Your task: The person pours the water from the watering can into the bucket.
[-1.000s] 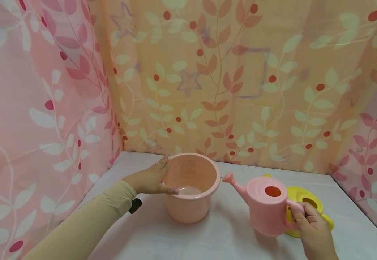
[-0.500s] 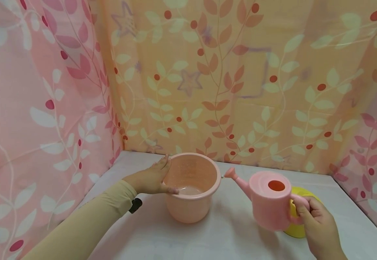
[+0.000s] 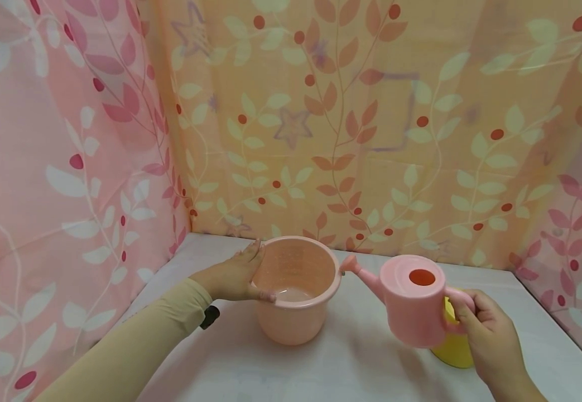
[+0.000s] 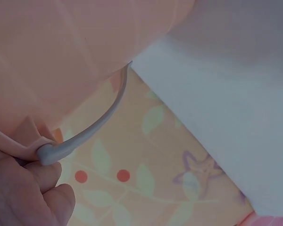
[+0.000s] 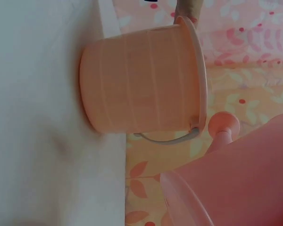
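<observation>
A peach plastic bucket [image 3: 291, 326] stands upright on the white tabletop in the head view. My left hand [image 3: 231, 278] holds its left rim, thumb over the near edge. In the left wrist view, curled fingers [image 4: 42, 193] lie under the rim beside the hinge of the grey bail handle [image 4: 96, 127]. My right hand [image 3: 494, 338] grips a pink watering can [image 3: 413, 312] by its handle, raised above the table. The can is nearly level, and its spout rose [image 3: 350, 264] overlaps the bucket's right rim in the head view. In the right wrist view, the rose [image 5: 224, 124] is beside the bucket's mouth.
Behind the pink can stands a yellow watering can [image 3: 453, 352], mostly hidden by it and the right hand. Patterned cloth walls [image 3: 291, 184] enclose the white tabletop [image 3: 361, 374] at the back and both sides.
The right hand has raised the pink watering can, shifting right and then back left, so its spout is at the bucket's rim. Left hand and bucket have stayed put.
</observation>
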The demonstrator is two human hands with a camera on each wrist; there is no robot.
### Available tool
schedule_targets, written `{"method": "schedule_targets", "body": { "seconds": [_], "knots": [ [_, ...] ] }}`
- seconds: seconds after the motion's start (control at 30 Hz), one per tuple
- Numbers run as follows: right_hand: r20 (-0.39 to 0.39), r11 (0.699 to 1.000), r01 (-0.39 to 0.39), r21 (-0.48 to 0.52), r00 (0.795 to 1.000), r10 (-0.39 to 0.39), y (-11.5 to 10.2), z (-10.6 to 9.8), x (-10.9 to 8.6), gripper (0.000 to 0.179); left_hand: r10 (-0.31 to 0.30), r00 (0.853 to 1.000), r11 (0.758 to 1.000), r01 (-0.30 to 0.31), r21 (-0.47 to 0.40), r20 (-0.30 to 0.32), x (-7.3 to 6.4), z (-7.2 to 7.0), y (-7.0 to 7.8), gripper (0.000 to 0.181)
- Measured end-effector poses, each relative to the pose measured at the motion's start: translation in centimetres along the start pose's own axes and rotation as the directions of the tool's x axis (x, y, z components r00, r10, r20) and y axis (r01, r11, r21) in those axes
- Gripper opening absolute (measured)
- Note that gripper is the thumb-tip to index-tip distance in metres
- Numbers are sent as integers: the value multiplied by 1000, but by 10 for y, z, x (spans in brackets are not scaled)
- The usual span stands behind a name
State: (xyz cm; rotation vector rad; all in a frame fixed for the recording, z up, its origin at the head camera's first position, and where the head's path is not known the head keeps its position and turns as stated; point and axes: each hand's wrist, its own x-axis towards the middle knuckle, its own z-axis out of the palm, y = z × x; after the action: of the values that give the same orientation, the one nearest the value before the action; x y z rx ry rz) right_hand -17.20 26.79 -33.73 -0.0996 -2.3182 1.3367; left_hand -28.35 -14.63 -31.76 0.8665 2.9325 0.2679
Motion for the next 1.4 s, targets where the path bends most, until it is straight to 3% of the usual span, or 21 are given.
{"method": "schedule_targets", "body": {
  "seconds": [0.13, 0.37, 0.73, 1.4],
  "knots": [
    [10, 1000, 11, -9, 1000, -11, -8, 0, 5, 32, 3, 1000, 1000, -3, 16, -9, 1, 1, 0, 123],
    [49, 992, 103, 71, 993, -107, -21, 2, 13, 24, -31, 999, 999, 30, 22, 18, 1, -1, 2, 124],
    [92, 990, 137, -17, 987, -135, -45, 6, 19, 31, -17, 999, 1000, 16, 11, 28, -1, -4, 5, 121],
    [160, 973, 228, -34, 962, -220, -76, 14, 35, 28, -15, 999, 1000, 15, -11, 31, -2, -5, 5, 122]
  ]
}}
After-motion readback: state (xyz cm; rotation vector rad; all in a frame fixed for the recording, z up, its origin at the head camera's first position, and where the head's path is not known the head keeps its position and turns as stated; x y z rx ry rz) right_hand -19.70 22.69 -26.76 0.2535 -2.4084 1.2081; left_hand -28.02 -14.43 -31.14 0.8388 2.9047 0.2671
